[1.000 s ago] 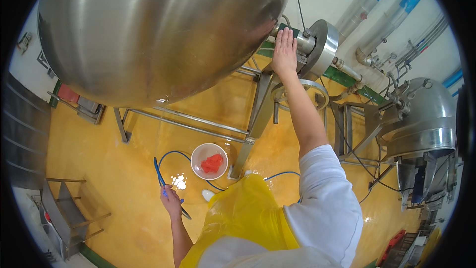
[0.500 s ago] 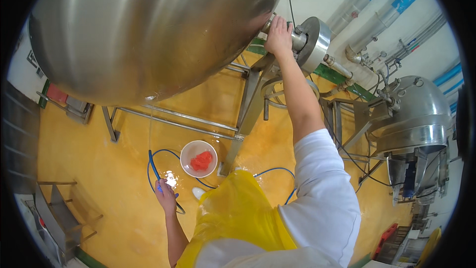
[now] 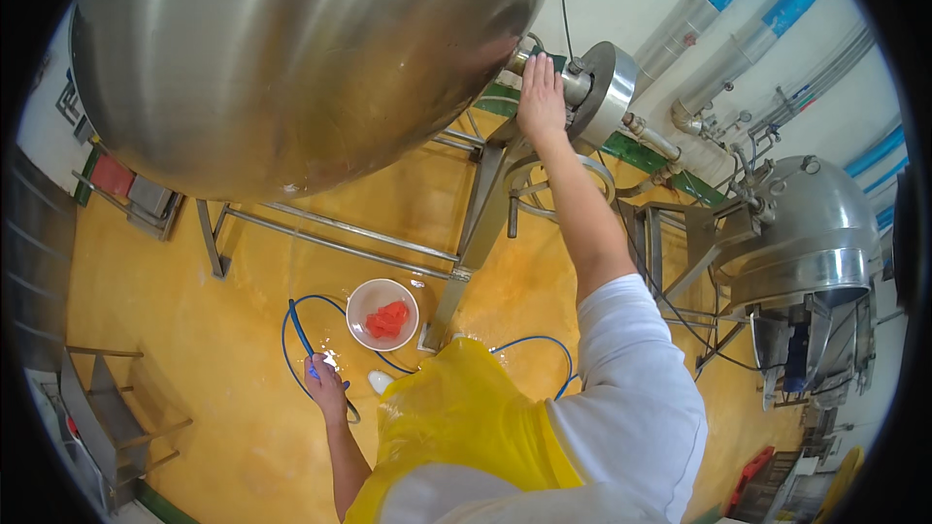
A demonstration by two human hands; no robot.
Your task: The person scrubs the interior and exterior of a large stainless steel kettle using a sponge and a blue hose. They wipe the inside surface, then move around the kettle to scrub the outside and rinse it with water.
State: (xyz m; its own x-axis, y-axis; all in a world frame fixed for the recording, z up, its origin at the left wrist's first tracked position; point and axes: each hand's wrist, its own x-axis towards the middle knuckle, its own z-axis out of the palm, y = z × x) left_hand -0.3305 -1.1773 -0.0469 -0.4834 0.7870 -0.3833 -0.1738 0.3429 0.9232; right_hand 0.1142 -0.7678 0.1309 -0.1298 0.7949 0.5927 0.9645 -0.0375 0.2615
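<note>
My left hand (image 3: 326, 386) is closed round a blue hose (image 3: 299, 326), whose end points away from me over the floor. My right arm reaches far forward, and my right hand (image 3: 542, 107) lies with fingers stretched out on the metal shaft (image 3: 575, 87) beside a big rounded steel kettle (image 3: 311, 68). A small dark green patch (image 3: 556, 60) shows at the fingertips; what it is I cannot make out. Below the kettle, a white bucket (image 3: 355, 303) with a red, crumpled thing (image 3: 388, 318) inside stands on the floor.
The kettle's steel frame (image 3: 481, 223) and a handwheel (image 3: 529, 196) stand right before me. Farther right is a second steel kettle (image 3: 811, 233) near wall pipes (image 3: 699, 68). A metal rack (image 3: 116, 417) stands at left. The hose loops over the wet yellow floor (image 3: 243, 359).
My right hand's fingers, curled over the shaft before, now lie straighter along it. The thin water jet at the hose end no longer shows. The view has shifted slightly.
</note>
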